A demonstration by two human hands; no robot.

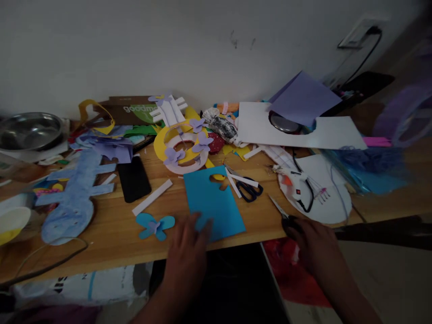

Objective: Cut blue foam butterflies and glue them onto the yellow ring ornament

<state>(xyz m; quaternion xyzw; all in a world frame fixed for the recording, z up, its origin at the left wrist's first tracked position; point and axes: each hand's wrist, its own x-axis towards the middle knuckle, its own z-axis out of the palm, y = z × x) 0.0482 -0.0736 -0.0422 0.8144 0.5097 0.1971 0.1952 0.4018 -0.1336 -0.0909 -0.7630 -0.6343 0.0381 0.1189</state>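
Note:
A blue sheet of card (216,204) lies near the table's front edge, with cut-outs along its far right side. My left hand (187,247), slightly blurred, reaches over its near left edge with fingers apart. To the left of that hand is a blue paper butterfly (165,222) with a purple centre. My right hand (315,245) has its fingers around the dark handles of a pair of scissors (279,208), whose blades point away to the left. Beyond the card rests a second pair of scissors (250,189) with white paper strips (232,182) by it.
A black phone (134,180) and a blue paper figure (72,193) lie left. Behind are a yellow ring with purple butterflies (161,146), a steel bowl (30,130) and a white board (253,123). A glue gun (297,182) sits on white card at right.

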